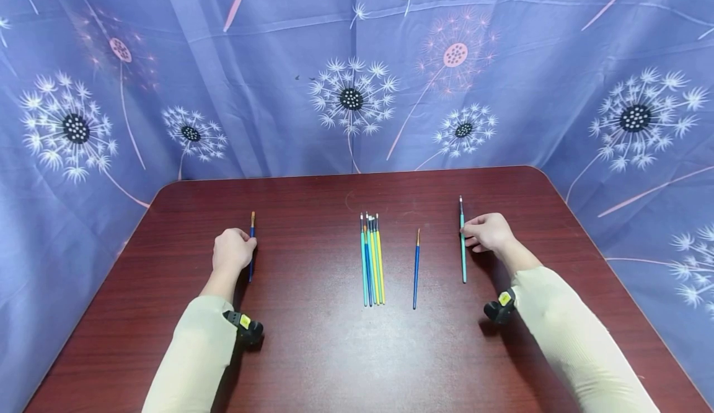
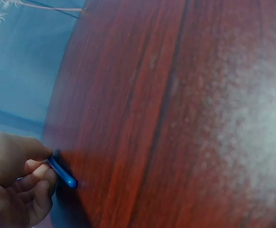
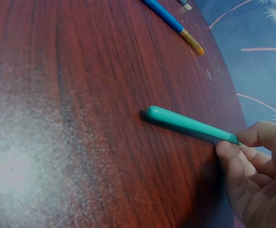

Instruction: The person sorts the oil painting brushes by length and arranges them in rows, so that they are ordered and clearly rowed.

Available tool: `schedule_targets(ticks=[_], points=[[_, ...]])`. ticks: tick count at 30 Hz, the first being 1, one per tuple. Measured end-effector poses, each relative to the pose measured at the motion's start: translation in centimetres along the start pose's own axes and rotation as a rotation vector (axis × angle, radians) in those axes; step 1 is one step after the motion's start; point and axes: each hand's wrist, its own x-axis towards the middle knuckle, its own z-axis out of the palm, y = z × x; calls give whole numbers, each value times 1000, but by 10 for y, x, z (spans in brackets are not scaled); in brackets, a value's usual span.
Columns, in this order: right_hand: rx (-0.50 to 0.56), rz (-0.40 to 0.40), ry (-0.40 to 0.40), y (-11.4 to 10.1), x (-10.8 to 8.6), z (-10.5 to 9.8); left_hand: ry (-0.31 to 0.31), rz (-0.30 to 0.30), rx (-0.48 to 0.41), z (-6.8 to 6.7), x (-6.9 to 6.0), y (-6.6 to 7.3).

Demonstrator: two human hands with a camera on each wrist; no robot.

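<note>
The desk (image 1: 312, 351) has a dark red top with wood grain, rounded far corners, and a pale shine in the middle of its near part. A violet-blue cloth (image 1: 268, 90), printed with dandelions, hangs behind the far edge and along both sides. Toward the left edge, the left hand (image 1: 232, 250) pinches a blue brush (image 1: 251, 267). Toward the right edge, the right hand (image 1: 488, 232) pinches a turquoise brush (image 1: 463, 261) between thumb and fingers. Between the hands, a brush group (image 1: 380, 267) and a single blue-handled brush (image 1: 416, 273) lie apart.
</note>
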Motion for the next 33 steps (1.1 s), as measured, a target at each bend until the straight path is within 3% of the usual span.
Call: schedule_targets(ticks=[22, 33], points=[[-129, 29, 89, -6, 3, 5, -33, -27, -24, 1, 1, 2], [-141, 30, 113, -4, 6, 7, -31, -46, -27, 3, 2, 2]])
